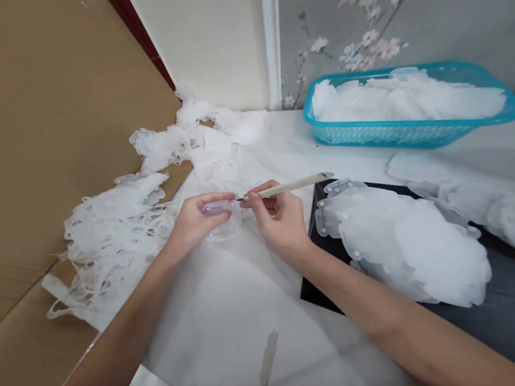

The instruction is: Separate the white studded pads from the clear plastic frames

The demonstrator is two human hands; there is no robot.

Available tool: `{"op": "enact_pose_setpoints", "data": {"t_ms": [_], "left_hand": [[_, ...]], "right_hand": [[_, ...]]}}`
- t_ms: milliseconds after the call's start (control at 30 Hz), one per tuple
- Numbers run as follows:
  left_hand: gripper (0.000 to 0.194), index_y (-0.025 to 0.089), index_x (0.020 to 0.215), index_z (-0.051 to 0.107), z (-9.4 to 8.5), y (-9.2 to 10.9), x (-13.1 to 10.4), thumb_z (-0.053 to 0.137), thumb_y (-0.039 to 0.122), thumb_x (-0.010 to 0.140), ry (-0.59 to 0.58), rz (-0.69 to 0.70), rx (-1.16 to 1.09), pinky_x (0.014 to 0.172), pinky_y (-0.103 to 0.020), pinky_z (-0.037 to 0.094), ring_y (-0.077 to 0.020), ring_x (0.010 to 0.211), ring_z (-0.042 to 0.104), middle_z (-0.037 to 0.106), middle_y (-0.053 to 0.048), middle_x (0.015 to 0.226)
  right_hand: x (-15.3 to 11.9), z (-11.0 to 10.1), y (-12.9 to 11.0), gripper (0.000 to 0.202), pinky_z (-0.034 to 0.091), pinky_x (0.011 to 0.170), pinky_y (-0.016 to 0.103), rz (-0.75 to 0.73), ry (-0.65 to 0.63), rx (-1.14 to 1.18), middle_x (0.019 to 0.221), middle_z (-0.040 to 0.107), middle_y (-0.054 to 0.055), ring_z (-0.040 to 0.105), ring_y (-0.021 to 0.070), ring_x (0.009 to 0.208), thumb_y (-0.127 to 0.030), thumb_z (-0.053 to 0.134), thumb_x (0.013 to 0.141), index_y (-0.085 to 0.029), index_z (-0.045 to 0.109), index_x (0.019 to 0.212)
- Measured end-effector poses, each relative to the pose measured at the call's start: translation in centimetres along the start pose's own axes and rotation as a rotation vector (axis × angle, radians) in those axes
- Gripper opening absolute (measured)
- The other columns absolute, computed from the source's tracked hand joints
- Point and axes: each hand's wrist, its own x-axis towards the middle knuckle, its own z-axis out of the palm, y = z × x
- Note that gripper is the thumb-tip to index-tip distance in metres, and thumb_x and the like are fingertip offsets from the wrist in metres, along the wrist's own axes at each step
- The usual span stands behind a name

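Head: right hand (283,221) grips plain-looking tool (295,185); left hand (194,217), translucent piece (217,207).

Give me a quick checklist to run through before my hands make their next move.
1. Piece held: ok, the left hand pinches the thin translucent piece.
2. Tool held: ok, the right hand grips the slim pen-like tool like a pen.
3. Tip well away from the left fingers: not ok, it points close to their ends.
4. Tip touching the piece: cannot tell, too small to see.
5. Left forearm clear of the stringy white scraps: cannot tell, they look very near each other.
6. Blue basket upright: ok, it stands on the white table holding white pieces.
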Motion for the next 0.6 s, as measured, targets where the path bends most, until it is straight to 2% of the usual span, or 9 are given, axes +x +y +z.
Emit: {"op": "enact_pose_setpoints", "data": {"t_ms": [200, 600], "left_hand": [[0.036, 0.013, 0.099, 0.069, 0.23, 0.16, -0.15, 0.065, 0.017, 0.063, 0.002, 0.078, 0.051, 0.08, -0.027, 0.049, -0.0216, 0.096, 0.063, 0.07, -0.007, 0.104], [0.033, 0.015, 0.098, 0.067, 0.31, 0.2, -0.36, 0.061, 0.016, 0.065, -0.01, 0.14, 0.095, 0.083, -0.028, 0.049, -0.0213, 0.098, 0.062, 0.07, -0.006, 0.103]], "right_hand": [[-0.02, -0.02, 0.06, 0.01, 0.05, 0.059, 0.021, 0.033, -0.07, -0.069, 0.074, 0.063, 0.004, 0.064, 0.0156, 0.069, -0.022, 0.053, 0.084, -0.015, 0.054, 0.078], [0.0, 0.02, 0.57, 0.009, 0.05, 0.059, 0.022, 0.023, -0.078, -0.071, 0.075, 0.064, 0.004, 0.065, 0.0165, 0.071, -0.023, 0.053, 0.085, -0.015, 0.054, 0.08]]}}
